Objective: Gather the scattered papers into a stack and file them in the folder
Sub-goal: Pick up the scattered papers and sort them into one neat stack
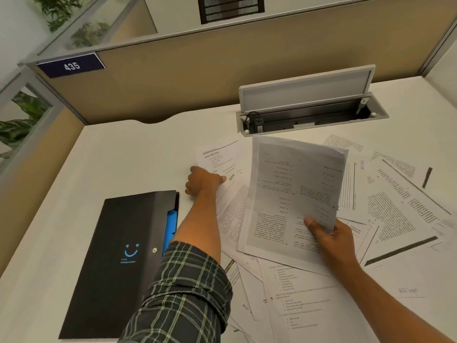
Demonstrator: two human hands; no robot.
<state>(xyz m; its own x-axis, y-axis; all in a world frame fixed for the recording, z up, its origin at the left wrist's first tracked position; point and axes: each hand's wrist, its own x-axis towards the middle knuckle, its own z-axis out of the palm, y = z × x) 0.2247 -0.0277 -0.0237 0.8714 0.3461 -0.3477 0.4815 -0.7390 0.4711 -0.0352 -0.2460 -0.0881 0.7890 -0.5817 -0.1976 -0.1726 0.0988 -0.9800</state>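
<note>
Several printed sheets (400,214) lie scattered over the right half of a white desk (118,157). My right hand (331,235) holds a small stack of papers (294,194) upright above them, gripped at its lower right corner. My left hand (204,180) reaches to the far left of the spread and pinches the edge of a sheet (217,157) lying flat on the desk. A black folder (116,256) with a blue smile logo lies closed at the lower left, a blue divider showing at its right edge. My left forearm crosses over the folder's right side.
An open cable tray (311,115) with a raised lid is set into the desk behind the papers. Beige partition walls (173,78) close off the back and left, one with a sign reading 435. More sheets (309,305) reach the near edge.
</note>
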